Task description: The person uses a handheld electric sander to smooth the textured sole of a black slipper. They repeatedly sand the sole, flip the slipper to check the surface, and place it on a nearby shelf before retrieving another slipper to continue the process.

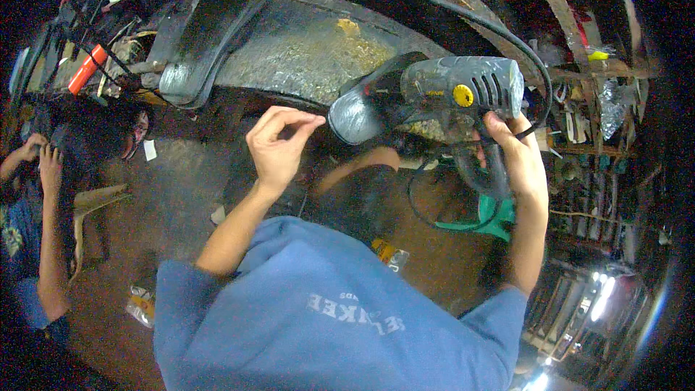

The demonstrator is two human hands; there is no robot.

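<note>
Clearly, the right hand grips a grey, vented, yellow-dialled power tool; the left hand pinches narrowly.

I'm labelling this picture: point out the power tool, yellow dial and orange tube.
Power tool (pixel 443 78), head view: its grey housing.
Yellow dial (pixel 463 95), head view: its face.
Orange tube (pixel 88 69), head view: middle of its side.

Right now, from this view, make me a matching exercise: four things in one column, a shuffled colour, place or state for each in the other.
1. Power tool
2. Dial
3. Left hand
4. Tube-shaped thing

A. Orange, upper left
B. Thumb and finger pinched
C. Gripped by the right hand
D. Round, yellow

Pairs: 1-C, 2-D, 3-B, 4-A
</note>
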